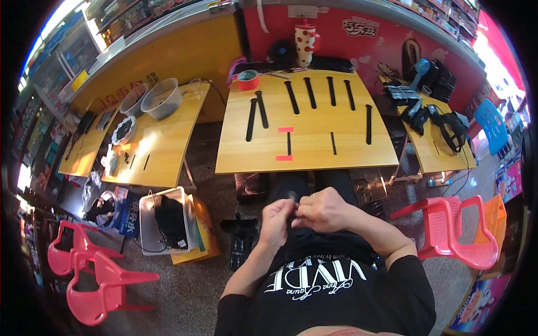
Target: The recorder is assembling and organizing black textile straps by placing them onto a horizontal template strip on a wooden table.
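Close together in front of my body, my left hand [277, 221] and my right hand [323, 210] both pinch a black strap [292, 196]. Its rounded end pokes up between the fingertips; the rest is mostly hidden by my hands and blends into my black shirt. Beyond them stands a yellow wooden table [249, 159]. On it lie several similar black straps, including one at the left [251, 120] and one at the right [369, 124]. Two pink tape pieces sit at the ends of a thin dark slot [289, 143]; another dark slot [333, 143] lies to its right.
A red tape roll [247, 80] and a dotted tumbler [305, 43] are at the table's back. The left side table holds plastic tubs [161, 99]. Pink chairs [448, 229] stand right and left; a white bin [147, 224] sits on the floor at left.
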The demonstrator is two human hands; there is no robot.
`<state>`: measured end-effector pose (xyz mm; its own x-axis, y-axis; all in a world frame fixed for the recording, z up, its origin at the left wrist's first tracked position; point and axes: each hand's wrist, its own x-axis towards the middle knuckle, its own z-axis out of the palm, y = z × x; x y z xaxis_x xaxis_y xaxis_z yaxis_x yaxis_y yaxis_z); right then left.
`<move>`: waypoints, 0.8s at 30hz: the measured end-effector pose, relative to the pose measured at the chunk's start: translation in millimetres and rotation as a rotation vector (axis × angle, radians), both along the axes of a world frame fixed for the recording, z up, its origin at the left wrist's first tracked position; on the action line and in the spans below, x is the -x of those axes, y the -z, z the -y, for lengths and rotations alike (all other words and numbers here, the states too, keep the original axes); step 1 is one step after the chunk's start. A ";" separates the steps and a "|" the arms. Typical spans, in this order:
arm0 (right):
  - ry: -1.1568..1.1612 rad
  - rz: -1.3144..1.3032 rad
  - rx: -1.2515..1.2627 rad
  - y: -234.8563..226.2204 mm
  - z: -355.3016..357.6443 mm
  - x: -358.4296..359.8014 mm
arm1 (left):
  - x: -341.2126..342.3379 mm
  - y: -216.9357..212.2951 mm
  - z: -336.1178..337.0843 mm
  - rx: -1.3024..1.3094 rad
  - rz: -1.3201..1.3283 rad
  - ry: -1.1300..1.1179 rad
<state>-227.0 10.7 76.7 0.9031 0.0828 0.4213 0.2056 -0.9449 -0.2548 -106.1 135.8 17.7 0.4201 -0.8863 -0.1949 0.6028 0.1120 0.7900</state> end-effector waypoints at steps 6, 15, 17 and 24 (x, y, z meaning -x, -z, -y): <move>-0.336 0.182 0.009 -10.4 -41.9 28.9 | -142.3 49.7 1.2 0.021 -0.488 -0.623; -0.046 -0.004 -0.593 -71.6 18.6 56.3 | -223.2 64.2 -78.9 -0.095 -0.041 -0.695; 0.218 -0.027 -0.569 -85.7 42.1 16.4 | -209.5 69.2 -79.4 -0.112 -0.022 -0.589; 0.420 0.584 -0.052 -82.0 199.9 -140.5 | -147.7 69.7 -48.2 -0.129 -0.025 -0.444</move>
